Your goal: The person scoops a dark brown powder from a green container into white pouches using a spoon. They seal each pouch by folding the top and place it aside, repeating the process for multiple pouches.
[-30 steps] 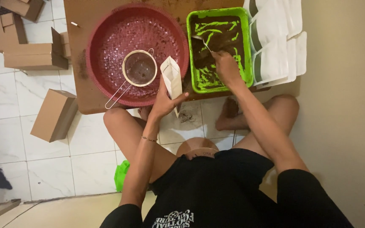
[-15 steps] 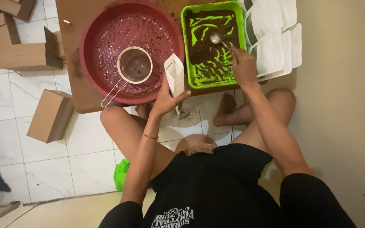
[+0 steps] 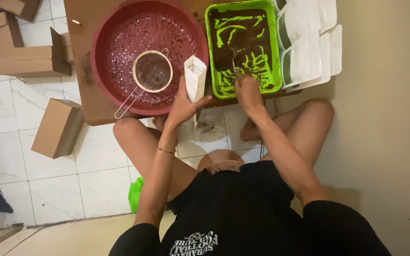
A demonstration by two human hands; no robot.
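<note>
- Since half a second ago, the right hand (image 3: 248, 90) has drawn the spoon (image 3: 228, 58) back toward the near edge of the green tray (image 3: 209, 57), loaded with dark powder.
- Right fingers are closed around the spoon handle.
- Left hand (image 3: 183, 105) grips the open white pouch (image 3: 195, 80) at the tabletop's near edge, between the red basin (image 3: 101, 71) and the tray.
- Judged: keep the spoon level and the pouch mouth upright.

White paper pouch (image 3: 195, 78) upright beside red basin; white pouches (image 3: 309, 42) stacked right; brown cartons (image 3: 57, 128) left.
</note>
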